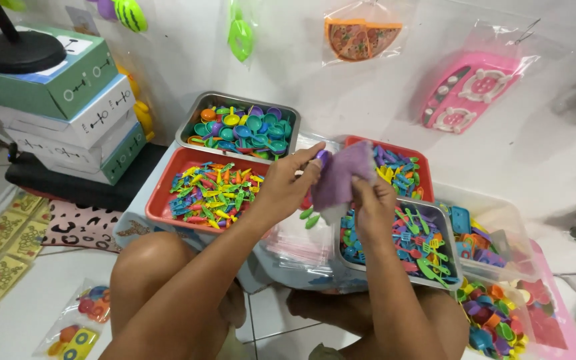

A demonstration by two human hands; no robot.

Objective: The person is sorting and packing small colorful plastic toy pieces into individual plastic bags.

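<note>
I am looking down at my two hands near the middle of the frame. My left hand (287, 187) is pinching a small purple plastic piece (322, 158) between thumb and fingertips, its shape too small to make out. My right hand (372, 203) is gripping a soft purple cloth (343, 175) from below; the cloth is rising above that hand and touching the purple piece on its left. Below both hands a stack of clear plastic bags (301, 243) is lying, partly hidden by my wrists. Left of centre a red plastic tray (163, 193) is holding mixed toy cutlery, and a metal tray (428, 281) at lower right is cut across by my right forearm.
</note>
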